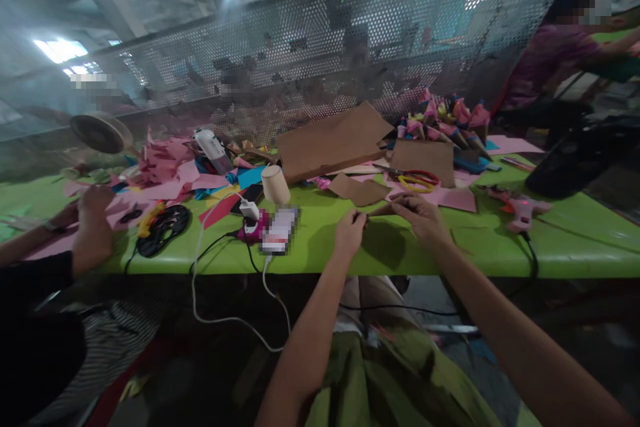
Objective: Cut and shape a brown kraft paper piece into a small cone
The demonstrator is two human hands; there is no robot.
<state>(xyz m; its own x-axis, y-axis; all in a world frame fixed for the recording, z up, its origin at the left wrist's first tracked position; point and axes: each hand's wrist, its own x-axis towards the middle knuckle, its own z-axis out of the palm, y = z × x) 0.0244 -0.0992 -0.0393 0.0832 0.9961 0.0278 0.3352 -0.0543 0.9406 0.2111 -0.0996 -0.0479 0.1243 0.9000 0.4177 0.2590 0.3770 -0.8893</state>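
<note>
Above the front of the green table [310, 263], a thin piece of brown paper [381, 211], seen nearly edge-on, spans the gap between my hands. My left hand [349, 232] is closed, thumb and fingers pinched on its left end. From the other side my right hand [419, 215] grips it, thumb below and fingers on top. Just beyond lie loose brown paper pieces [357, 189] and scissors [419, 180] with yellow and red handles. A pink glue gun [524, 211] rests to the right, its cord hanging over the edge.
A charging phone [278, 232], a power strip [254, 225] and a beige cup-shaped object [275, 185] are left of my hands. Brown cardboard [333, 140] and wrapped pink paper cones [445, 121] stand behind. A co-worker's hand [97, 203] is at far left, near a black tape dispenser [164, 229].
</note>
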